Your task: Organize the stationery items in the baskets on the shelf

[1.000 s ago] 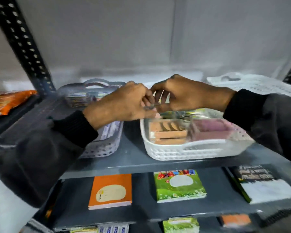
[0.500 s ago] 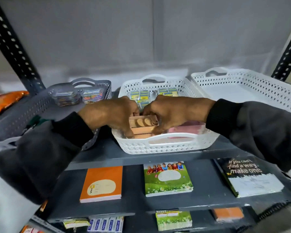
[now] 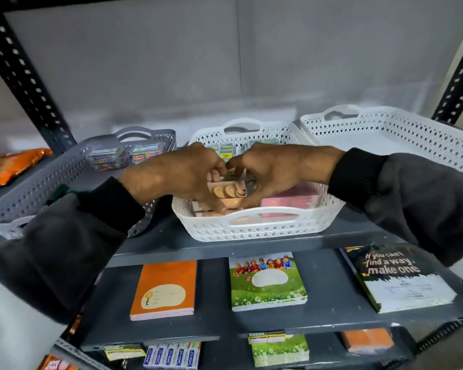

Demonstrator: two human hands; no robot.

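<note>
While both hands meet over the middle white basket point(image 3: 257, 231) on the shelf point(image 3: 155, 244), a small clear box point(image 3: 229, 189) is gripped between the left hand point(image 3: 179, 174) and right hand point(image 3: 275, 172).

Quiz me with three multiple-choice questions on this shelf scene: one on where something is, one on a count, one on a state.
1. Where are both hands working?
A. grey basket
B. middle white basket
C. lower shelf

2. How many notebooks lie on the shelf just below the baskets?
A. one
B. three
C. five

3. The far right white basket looks:
A. empty
B. full of boxes
C. overturned

Answers:
1 B: the left hand and right hand meet on a tan box over the middle white basket.
2 B: orange notebook, green notebook, black notebook.
3 A: the right white basket shows only bare floor.
</note>
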